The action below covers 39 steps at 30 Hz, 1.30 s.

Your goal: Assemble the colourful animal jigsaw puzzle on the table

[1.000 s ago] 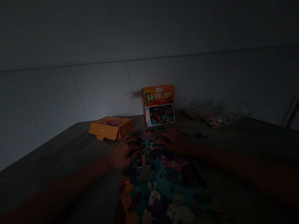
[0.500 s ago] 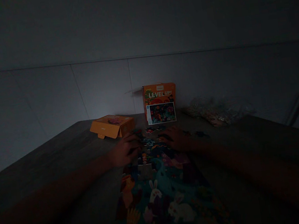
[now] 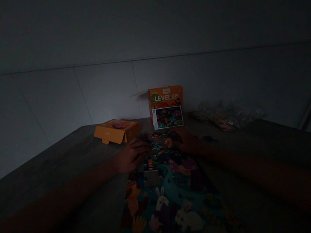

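In dim light, a partly assembled jigsaw puzzle [image 3: 165, 198] stretches along the table, with white rabbits, a fox-like animal and a teal stream. A gap [image 3: 152, 175] in its left part shows the grey tabletop. My right hand [image 3: 188, 141], at the puzzle's far right, has its fingers closed at a dark puzzle piece [image 3: 169, 142] with an orange figure; darkness blurs the fingertips. My left hand [image 3: 132, 156] rests by the far left edge, fingers stretched toward loose puzzle pieces [image 3: 156, 146], holding nothing I can see. Another loose piece [image 3: 157, 134] lies beyond the hands.
An orange "LEVEL UP!" box [image 3: 167, 97] stands against the wall, with a picture card [image 3: 168, 117] leaning on it. An opened orange box [image 3: 117, 130] lies to the left. Crumpled clear plastic bags [image 3: 229, 115] and a dark piece [image 3: 209, 138] are at the right.
My right hand has shifted slightly right and turned, and the orange-figured piece now shows at its fingers. My left hand's fingers have straightened a little toward the right.
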{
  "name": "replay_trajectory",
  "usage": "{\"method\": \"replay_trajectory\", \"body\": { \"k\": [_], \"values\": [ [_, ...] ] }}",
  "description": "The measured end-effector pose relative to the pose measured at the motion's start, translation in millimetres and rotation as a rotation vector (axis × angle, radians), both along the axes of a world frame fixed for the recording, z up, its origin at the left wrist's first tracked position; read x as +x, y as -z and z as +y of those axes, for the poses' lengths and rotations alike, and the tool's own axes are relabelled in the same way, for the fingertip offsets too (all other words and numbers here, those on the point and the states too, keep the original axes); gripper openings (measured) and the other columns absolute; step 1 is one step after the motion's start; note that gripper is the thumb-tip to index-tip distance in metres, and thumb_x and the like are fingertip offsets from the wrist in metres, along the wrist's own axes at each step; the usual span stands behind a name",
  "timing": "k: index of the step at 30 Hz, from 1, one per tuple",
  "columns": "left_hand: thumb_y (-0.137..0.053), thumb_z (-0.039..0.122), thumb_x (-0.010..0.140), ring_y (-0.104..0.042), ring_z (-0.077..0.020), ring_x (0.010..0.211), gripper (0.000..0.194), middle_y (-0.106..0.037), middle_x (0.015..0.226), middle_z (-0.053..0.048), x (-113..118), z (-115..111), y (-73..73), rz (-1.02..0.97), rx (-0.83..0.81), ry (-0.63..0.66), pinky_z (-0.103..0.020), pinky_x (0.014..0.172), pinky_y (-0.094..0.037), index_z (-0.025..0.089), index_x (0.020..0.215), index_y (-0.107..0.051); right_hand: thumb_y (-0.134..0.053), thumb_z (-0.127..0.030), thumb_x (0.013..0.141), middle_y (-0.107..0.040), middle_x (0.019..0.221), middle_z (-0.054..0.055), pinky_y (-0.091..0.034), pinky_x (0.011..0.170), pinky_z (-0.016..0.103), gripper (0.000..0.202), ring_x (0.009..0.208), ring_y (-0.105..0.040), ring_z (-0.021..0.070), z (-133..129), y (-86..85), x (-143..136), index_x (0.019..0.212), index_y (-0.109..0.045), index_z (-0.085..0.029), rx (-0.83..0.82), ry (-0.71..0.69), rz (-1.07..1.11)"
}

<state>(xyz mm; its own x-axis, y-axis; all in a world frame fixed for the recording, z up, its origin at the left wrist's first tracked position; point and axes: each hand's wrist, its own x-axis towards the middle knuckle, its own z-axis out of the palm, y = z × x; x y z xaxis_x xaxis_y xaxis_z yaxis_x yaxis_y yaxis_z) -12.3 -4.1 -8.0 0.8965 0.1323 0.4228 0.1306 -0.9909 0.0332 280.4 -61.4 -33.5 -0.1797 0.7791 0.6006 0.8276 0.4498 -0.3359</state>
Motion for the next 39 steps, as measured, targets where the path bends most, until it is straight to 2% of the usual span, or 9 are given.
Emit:
{"method": "replay_trajectory", "body": {
  "k": [4, 8, 14, 20, 25, 28, 31, 34, 39],
  "values": [
    [-0.042, 0.018, 0.098, -0.051, -0.0254, 0.121, 0.032, -0.064, 0.127, -0.008, 0.9, 0.5, -0.4, 0.032, 0.006, 0.076, -0.046, 0.106, -0.037, 0.02, 0.124, -0.062, -0.055, -0.008, 0.074, -0.065, 0.116, 0.011, -0.05, 0.091, 0.04, 0.044, 0.106, -0.061, 0.0251, -3.1, -4.1, -1.4, 0.117, -0.063, -0.018, 0.022, -0.027, 0.055],
    [-0.043, 0.02, 0.099, -0.05, -0.0262, 0.123, 0.033, -0.062, 0.131, -0.008, 0.5, 6.2, 4.7, 0.055, 0.014, 0.019, -0.046, 0.107, -0.037, 0.019, 0.126, -0.062, -0.055, -0.01, 0.074, -0.067, 0.115, 0.01, -0.051, 0.091, 0.038, 0.042, 0.105, -0.063, 0.0243, -4.5, -6.6, -2.7, 0.114, -0.065, -0.017, 0.01, -0.06, 0.067],
    [-0.045, 0.022, 0.098, -0.049, -0.0281, 0.125, 0.034, -0.062, 0.132, -0.009, 0.0, 9.7, 8.9, 0.043, 0.015, -0.043, -0.049, 0.107, -0.037, 0.021, 0.128, -0.062, -0.056, -0.013, 0.079, -0.071, 0.116, 0.007, -0.052, 0.091, 0.041, 0.043, 0.102, -0.067, 0.0248, -6.8, -7.4, -4.2, 0.12, -0.066, -0.02, -0.017, -0.072, 0.053],
    [-0.045, 0.022, 0.098, -0.049, -0.0284, 0.125, 0.035, -0.061, 0.132, -0.01, -0.6, 9.5, 9.3, 0.048, 0.008, -0.07, -0.05, 0.106, -0.038, 0.02, 0.128, -0.063, -0.051, -0.017, 0.086, -0.072, 0.113, 0.006, -0.05, 0.094, 0.042, 0.033, 0.104, -0.066, 0.0242, -9.0, -6.2, -5.2, 0.113, -0.069, -0.023, 0.048, -0.063, 0.044],
    [-0.046, 0.021, 0.097, -0.049, -0.0294, 0.124, 0.034, -0.061, 0.131, -0.01, -0.2, 8.7, 8.2, 0.05, 0.014, -0.071, -0.052, 0.106, -0.038, 0.021, 0.126, -0.064, -0.052, -0.019, 0.088, -0.073, 0.108, 0.007, -0.05, 0.093, 0.041, 0.027, 0.101, -0.067, 0.0244, -16.5, -11.4, -12.2, 0.108, -0.071, -0.021, 0.101, -0.077, 0.044],
    [-0.05, 0.019, 0.093, -0.049, -0.0301, 0.124, 0.041, -0.061, 0.13, -0.011, -0.8, 7.3, 7.4, 0.034, 0.016, -0.086, -0.052, 0.105, -0.039, 0.02, 0.134, -0.056, -0.056, -0.02, 0.087, -0.074, 0.104, 0.005, -0.053, 0.088, 0.04, 0.024, 0.095, -0.069, 0.024, -25.2, -16.6, -23.7, 0.104, -0.072, -0.023, 0.068, -0.062, 0.111],
    [-0.052, 0.02, 0.092, -0.048, -0.0307, 0.124, 0.059, -0.057, 0.131, -0.014, -2.8, 3.4, 5.5, -0.016, 0.006, -0.096, -0.051, 0.103, -0.043, 0.019, 0.149, -0.037, -0.06, -0.02, 0.084, -0.075, 0.103, 0.003, -0.055, 0.083, 0.039, 0.023, 0.092, -0.07, 0.0234, -34.6, -19.4, -38.8, 0.103, -0.073, -0.025, -0.009, -0.053, 0.195],
    [-0.048, 0.019, 0.094, -0.049, -0.0292, 0.122, 0.061, -0.054, 0.129, -0.014, -5.0, -1.8, 2.2, -0.064, 0.014, -0.031, -0.047, 0.099, -0.048, 0.022, 0.152, -0.03, -0.062, -0.018, 0.081, -0.076, 0.102, 0.002, -0.056, 0.084, 0.037, 0.024, 0.093, -0.071, 0.0226, -40.3, -18.5, -48.9, 0.101, -0.074, -0.025, -0.07, -0.113, 0.209],
    [-0.046, 0.013, 0.092, -0.052, -0.0268, 0.117, 0.056, -0.055, 0.124, -0.013, -5.8, -7.0, -2.8, -0.055, 0.051, 0.16, -0.043, 0.096, -0.05, 0.024, 0.146, -0.041, -0.065, -0.02, 0.08, -0.075, 0.106, 0.006, -0.056, 0.087, 0.04, 0.028, 0.098, -0.07, 0.0256, -39.8, -15.1, -48.2, 0.106, -0.075, -0.022, -0.159, -0.126, 0.237]
  ]
}}
